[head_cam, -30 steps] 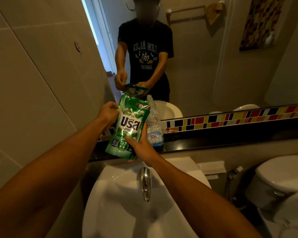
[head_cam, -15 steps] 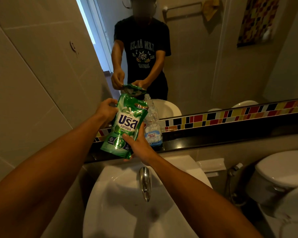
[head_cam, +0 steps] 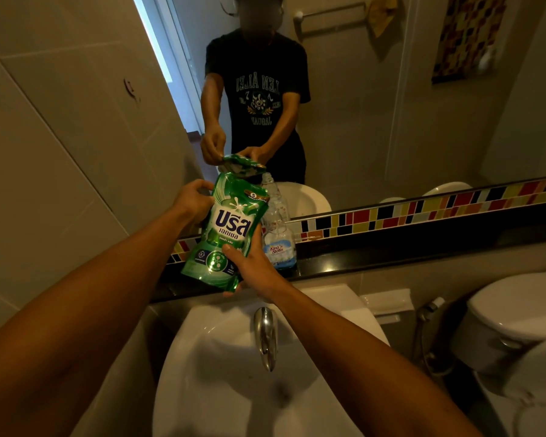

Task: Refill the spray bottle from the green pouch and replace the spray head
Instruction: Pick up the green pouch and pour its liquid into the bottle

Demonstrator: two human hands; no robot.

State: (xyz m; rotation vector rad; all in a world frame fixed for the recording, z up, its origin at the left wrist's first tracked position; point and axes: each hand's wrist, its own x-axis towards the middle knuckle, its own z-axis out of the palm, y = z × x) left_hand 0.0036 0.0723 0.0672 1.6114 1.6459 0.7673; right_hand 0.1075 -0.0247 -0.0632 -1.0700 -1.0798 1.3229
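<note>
Green pouch (head_cam: 230, 230), tilted, gripped at top by left hand (head_cam: 192, 200), at base by right hand (head_cam: 255, 269); spray bottle (head_cam: 276, 230) uncapped on bench (head_cam: 391, 247); pouring judged barely begun, head unseen.

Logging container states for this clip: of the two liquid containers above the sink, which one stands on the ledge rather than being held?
The clear spray bottle, standing on the black ledge; both hands hold the green pouch.

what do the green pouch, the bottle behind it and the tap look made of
Green pouch: glossy flexible plastic film, creased, with glare patches. Bottle: clear hard plastic, seemingly; see-through with a printed label. Tap: polished metal, probably chrome, with mirror-like highlights.
</note>
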